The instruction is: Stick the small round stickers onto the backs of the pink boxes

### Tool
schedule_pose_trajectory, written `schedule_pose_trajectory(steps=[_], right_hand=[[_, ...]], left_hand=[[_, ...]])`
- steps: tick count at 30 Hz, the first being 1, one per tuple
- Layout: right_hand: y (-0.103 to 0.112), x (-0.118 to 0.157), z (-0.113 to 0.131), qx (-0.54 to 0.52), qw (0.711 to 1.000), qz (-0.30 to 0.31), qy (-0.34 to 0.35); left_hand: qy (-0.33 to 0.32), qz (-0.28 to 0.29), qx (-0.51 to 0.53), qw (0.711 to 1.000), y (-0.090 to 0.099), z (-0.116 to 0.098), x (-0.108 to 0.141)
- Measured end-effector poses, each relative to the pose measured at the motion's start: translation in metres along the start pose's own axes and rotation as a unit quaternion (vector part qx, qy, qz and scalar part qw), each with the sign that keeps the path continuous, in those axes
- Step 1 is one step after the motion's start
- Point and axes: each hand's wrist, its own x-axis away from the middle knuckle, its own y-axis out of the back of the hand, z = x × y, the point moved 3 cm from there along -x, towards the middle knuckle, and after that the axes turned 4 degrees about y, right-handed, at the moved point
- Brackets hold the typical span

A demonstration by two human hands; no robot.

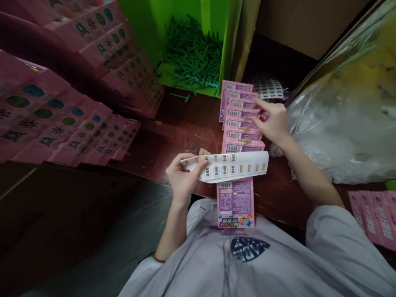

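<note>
My left hand (185, 175) pinches the left end of a folded white sheet of oval stickers (233, 168). Under and behind that sheet runs an overlapping row of pink and purple cards with barcodes (236, 123). The nearest card (235, 202) reaches past the table edge against the shirt. Over the right side of the row is my right hand (272, 121), thumb and forefinger bent toward each other above the cards; whether something small is between them is too blurred to tell.
Pink printed boxes (58, 119) stand in rows at the left. A green bin (188, 74) holds many green sticks, one lying outside it. A sheet of dark stickers (269, 88) lies behind the cards. Clear plastic bags (340, 123) fill the right; pink packages (374, 214) lie at the lower right.
</note>
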Motion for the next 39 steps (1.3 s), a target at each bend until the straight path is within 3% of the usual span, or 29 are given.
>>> schedule_pose_trajectory(steps=[2, 4, 6, 12, 21, 25, 28, 30, 33, 36, 39], right_hand=[[0.002, 0.010, 0.025, -0.081, 0.991, 0.101, 0.030], [-0.001, 0.022, 0.045, -0.162, 0.960, 0.221, 0.054], [-0.004, 0.030, 0.052, -0.215, 0.940, 0.262, 0.035], [-0.008, 0.035, 0.046, -0.255, 0.941, 0.216, -0.051], [-0.011, 0.029, 0.043, -0.252, 0.924, 0.284, -0.042], [-0.012, 0.032, 0.043, -0.246, 0.944, 0.207, -0.068], [-0.010, 0.034, 0.052, -0.199, 0.971, 0.130, -0.004], [-0.009, 0.028, 0.052, -0.189, 0.974, 0.123, 0.026], [-0.008, 0.001, 0.027, -0.213, 0.972, 0.099, -0.019], [-0.008, -0.038, -0.020, -0.143, 0.986, 0.052, -0.060], [-0.016, -0.069, -0.058, -0.070, 0.991, 0.085, -0.074]], left_hand=[[-0.025, -0.001, -0.003, 1.000, -0.002, -0.003, 0.001], [-0.056, 0.005, -0.006, 0.998, -0.005, -0.005, 0.003], [-0.076, 0.015, -0.006, 0.997, -0.009, -0.007, 0.004], [-0.076, 0.016, -0.005, 0.997, -0.017, -0.009, 0.007], [-0.093, 0.016, -0.016, 0.995, -0.016, -0.005, 0.009], [-0.064, 0.014, -0.009, 0.998, -0.018, -0.008, 0.005], [-0.010, 0.008, 0.013, 1.000, -0.020, -0.007, 0.000], [0.036, 0.017, 0.030, 0.999, -0.022, -0.003, -0.004], [0.076, 0.038, 0.034, 0.996, -0.024, 0.005, -0.008], [0.081, 0.043, 0.034, 0.995, -0.023, 0.009, -0.008], [0.086, 0.044, 0.033, 0.995, -0.021, 0.009, -0.007]])
